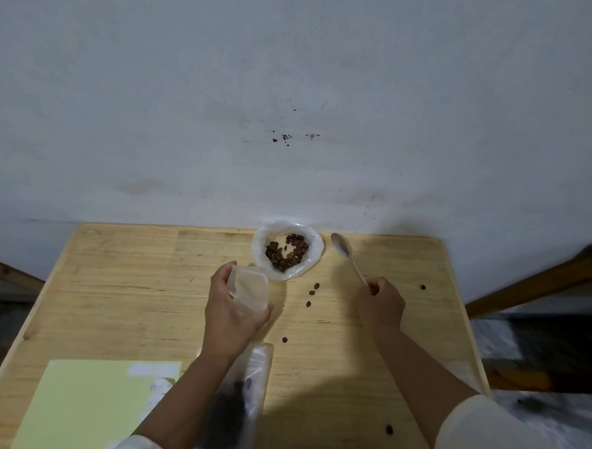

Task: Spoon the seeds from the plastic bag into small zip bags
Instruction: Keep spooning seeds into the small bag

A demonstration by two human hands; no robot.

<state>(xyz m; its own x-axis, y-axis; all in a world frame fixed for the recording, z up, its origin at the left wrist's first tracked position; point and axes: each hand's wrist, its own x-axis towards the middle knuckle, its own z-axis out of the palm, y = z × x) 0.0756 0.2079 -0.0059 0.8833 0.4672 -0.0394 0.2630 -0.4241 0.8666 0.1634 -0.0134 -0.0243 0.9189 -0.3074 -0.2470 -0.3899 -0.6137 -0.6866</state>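
Observation:
A clear plastic bag point(315, 257) rolled open sits at the table's far edge with brown seeds point(287, 252) inside. My left hand point(229, 313) holds a small empty zip bag point(250, 288) just left of it, mouth toward the seeds. My right hand point(381, 302) grips the handle of a metal spoon point(346, 254), whose empty bowl hovers right of the plastic bag. Another zip bag point(235, 406) with dark seeds in it lies under my left forearm.
The wooden table point(119, 285) stands against a white wall. Several loose seeds point(313, 292) are scattered near the middle and right. A pale green sheet point(75, 418) lies at the front left. A wooden frame point(537, 280) is at the right.

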